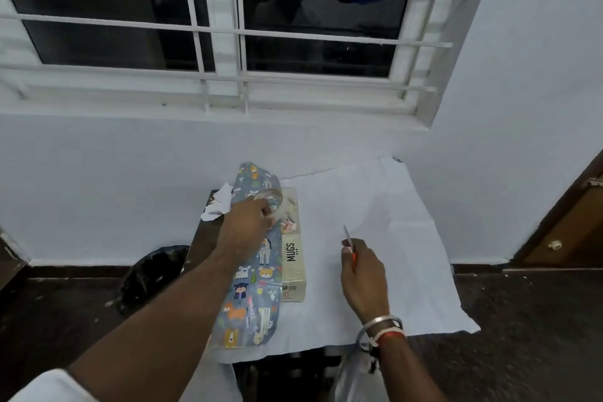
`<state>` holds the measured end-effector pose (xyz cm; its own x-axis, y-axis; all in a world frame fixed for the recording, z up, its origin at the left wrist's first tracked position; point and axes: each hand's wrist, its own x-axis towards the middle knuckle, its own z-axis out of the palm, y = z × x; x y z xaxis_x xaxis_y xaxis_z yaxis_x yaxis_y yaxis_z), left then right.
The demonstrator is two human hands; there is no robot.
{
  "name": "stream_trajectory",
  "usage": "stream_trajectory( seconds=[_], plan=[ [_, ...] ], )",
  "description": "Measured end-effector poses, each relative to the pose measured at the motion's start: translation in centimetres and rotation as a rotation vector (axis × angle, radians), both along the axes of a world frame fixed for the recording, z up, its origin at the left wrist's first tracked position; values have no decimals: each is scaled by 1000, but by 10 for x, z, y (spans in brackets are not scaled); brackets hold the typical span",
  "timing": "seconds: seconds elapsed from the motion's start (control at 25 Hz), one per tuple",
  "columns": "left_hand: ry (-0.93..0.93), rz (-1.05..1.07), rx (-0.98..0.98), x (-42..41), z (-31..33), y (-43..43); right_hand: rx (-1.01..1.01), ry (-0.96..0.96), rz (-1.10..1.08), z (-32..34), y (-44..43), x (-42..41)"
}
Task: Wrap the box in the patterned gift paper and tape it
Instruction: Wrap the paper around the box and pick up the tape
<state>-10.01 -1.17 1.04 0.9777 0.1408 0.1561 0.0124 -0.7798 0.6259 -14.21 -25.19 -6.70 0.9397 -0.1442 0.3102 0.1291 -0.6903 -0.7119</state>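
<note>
Head view: box [293, 259] beside patterned paper [248, 303]

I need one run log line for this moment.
left hand: grips clear tape roll | right hand: holds orange-handled cutter | cream MUGS box: partly covered by blue animal-patterned gift paper | surface: white cloth

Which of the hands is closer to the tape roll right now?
Left. The left hand grips the tape roll over the gift paper; the right hand is apart to its right, holding a cutter.
</note>
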Motion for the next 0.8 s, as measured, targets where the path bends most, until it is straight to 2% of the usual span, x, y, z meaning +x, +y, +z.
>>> stream_trajectory(
  seconds=[0.16, 0.24, 0.44, 0.52, 0.6, 0.64, 0.72, 0.8],
  plan=[
    [-11, -18, 22, 8, -22, 5, -112, 373, -39, -39, 26, 49],
    [-19, -21, 63, 11, -28, 6, -199, 466, -29, -43, 32, 66],
    [-18, 26, 23, 10, -28, 7, -387, 467, -42, -38, 42, 81],
    [-5, 45, -43, 7, -25, 8, -247, 304, -67, -27, 50, 74],
    [-5, 68, -231, 2, -19, 7, 65, 96, 20, -9, 58, 60],
    [-3, 83, -377, -3, -14, 5, 222, 56, 90, 2, 63, 50],
    [70, 108, -797, -20, 1, -7, 432, 96, 266, 29, 69, 26],
    [223, 110, -1131, -42, 14, -20, 521, 131, 394, 46, 69, 7]
  ],
)
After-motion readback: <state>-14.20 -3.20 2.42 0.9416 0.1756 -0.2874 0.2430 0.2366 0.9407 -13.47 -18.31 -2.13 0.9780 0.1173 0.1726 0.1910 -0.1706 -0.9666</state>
